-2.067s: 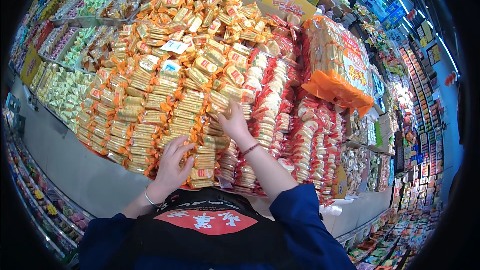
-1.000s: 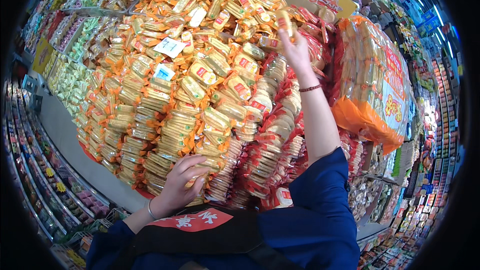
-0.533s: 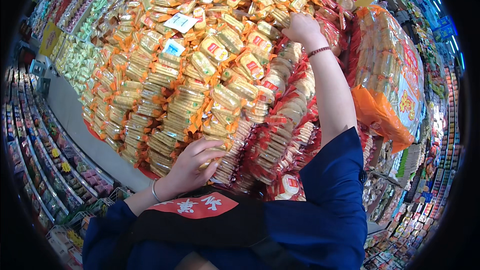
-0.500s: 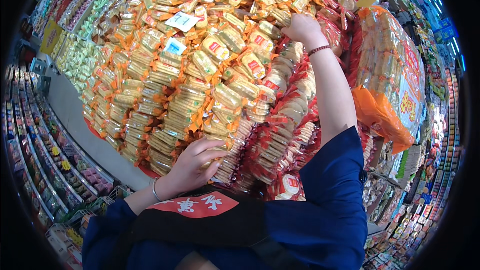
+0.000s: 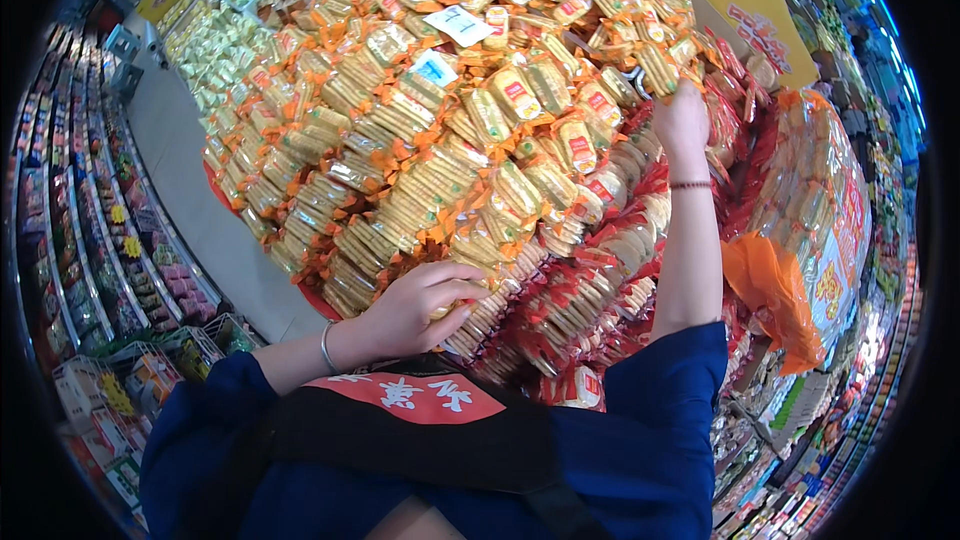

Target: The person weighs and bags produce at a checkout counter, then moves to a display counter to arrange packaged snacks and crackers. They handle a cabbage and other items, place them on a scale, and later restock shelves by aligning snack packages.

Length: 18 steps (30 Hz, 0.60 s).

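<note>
A big heap of clear-wrapped cracker packets (image 5: 430, 180) with orange ends fills the middle, some stacked in neat rows, others loose on top. Far right on the heap, my right hand (image 5: 684, 122) is closed at the lower end of a cracker packet (image 5: 657, 68); its fingertips are partly hidden. My left hand (image 5: 425, 305) rests at the heap's near edge, fingers bent and apart from the thumb, against the stacked packets. Red-wrapped round crackers (image 5: 560, 290) lie in rows between my two arms.
A large clear bag of packets (image 5: 800, 200) with an orange end stands at the right. Behind it is a yellow sign board (image 5: 765, 20). White price cards (image 5: 460, 26) lie on the heap. Shelves of goods (image 5: 100, 210) and a grey floor strip (image 5: 185, 170) run along the left.
My right hand has moved slightly farther right over the heap, and an upright packet now shows at its fingers. My left hand stays at the near edge. The whole view has shifted.
</note>
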Each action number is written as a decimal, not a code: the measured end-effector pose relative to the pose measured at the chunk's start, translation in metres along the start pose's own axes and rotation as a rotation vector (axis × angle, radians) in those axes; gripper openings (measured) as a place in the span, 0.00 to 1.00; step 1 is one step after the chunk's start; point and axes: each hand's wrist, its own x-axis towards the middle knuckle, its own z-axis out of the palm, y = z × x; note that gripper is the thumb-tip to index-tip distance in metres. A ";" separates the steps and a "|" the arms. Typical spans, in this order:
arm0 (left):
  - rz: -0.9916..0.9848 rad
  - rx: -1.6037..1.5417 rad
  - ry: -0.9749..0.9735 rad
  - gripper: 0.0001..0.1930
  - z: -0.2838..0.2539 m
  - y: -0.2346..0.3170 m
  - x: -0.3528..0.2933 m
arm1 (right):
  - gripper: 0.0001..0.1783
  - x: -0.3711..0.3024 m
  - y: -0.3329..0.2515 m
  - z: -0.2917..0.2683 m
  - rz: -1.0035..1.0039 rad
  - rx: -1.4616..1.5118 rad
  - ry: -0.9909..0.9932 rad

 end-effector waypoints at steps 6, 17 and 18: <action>-0.111 -0.573 0.227 0.28 0.003 -0.007 0.008 | 0.28 -0.103 -0.116 -0.085 -0.449 0.403 0.120; -0.368 -1.360 0.617 0.28 -0.010 -0.009 -0.010 | 0.27 -0.227 -0.188 -0.096 -0.301 0.682 -0.239; -0.394 -1.335 0.621 0.27 -0.012 -0.008 -0.014 | 0.26 -0.234 -0.189 -0.092 -0.155 0.943 -0.305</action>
